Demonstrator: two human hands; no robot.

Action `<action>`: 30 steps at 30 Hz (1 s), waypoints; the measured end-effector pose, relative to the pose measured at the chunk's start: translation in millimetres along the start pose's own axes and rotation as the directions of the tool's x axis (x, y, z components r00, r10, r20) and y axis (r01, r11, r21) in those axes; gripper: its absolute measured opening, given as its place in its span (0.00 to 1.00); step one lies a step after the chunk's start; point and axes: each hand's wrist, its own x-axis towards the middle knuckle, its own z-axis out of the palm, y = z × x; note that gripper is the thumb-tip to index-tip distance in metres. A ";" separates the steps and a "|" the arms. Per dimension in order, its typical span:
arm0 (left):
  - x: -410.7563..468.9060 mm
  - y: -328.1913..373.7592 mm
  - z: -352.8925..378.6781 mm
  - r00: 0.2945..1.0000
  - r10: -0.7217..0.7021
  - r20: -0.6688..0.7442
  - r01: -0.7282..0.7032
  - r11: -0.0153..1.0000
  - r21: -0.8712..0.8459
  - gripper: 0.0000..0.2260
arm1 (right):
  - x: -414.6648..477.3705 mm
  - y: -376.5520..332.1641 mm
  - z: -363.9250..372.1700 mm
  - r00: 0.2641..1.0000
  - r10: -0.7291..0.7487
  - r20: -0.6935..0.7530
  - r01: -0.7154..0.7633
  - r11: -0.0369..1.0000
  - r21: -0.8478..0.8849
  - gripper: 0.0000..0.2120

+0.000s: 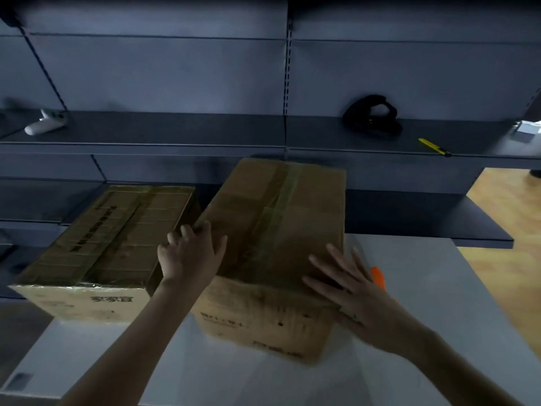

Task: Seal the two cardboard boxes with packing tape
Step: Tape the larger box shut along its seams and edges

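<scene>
Two closed cardboard boxes stand on a grey table (424,303). The right box (281,230) has clear tape along its top seam and sits tilted, its near end off the table. My left hand (190,256) holds its upper left edge, fingers curled over that edge. My right hand (354,291) lies flat with spread fingers against the box's near right corner. The left box (117,235) carries printed text, shiny tape shows at its near top edge, and neither hand touches it. An orange object (378,276), perhaps a tape dispenser, peeks out behind my right hand.
Dark shelving fills the background. Its shelf holds a yellow utility knife (434,147), a black strap-like item (371,118) and a white handheld device (45,123). Wooden floor (509,218) lies to the right of the table.
</scene>
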 end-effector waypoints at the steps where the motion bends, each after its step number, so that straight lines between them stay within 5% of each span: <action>1: -5.5 1.8 -1.0 1.000 0.022 -0.008 -0.022 1.000 -0.018 0.26 | -6.2 10.4 -0.2 0.998 0.058 0.004 -0.059 0.993 0.102 0.23; 7: -37.8 7.8 21.2 0.963 0.268 -0.019 -0.262 0.924 -0.279 0.41 | -26.8 52.6 6.6 0.971 0.237 -0.034 -0.212 0.917 0.338 0.25; 10: -35.5 -1.7 36.3 0.899 0.416 -0.136 -0.437 0.862 -0.256 0.35 | -22.9 47.7 15.3 0.952 0.249 -0.180 -0.166 0.909 0.381 0.23; 14: -32.3 -8.6 41.1 0.884 0.439 -0.161 -0.468 0.843 -0.268 0.28 | -12.7 41.3 31.9 0.850 0.362 -0.383 -0.127 0.846 0.518 0.21; 19: -20.3 -11.2 39.2 0.891 0.424 -0.163 -0.454 0.844 -0.287 0.29 | 2.2 43.2 45.2 0.788 0.447 -0.423 -0.107 0.776 0.622 0.21; 30: -25.3 43.9 8.1 0.839 0.524 -0.145 -0.541 0.830 -0.134 0.40 | 3.2 40.5 50.1 0.815 0.405 -0.414 -0.041 0.754 0.655 0.15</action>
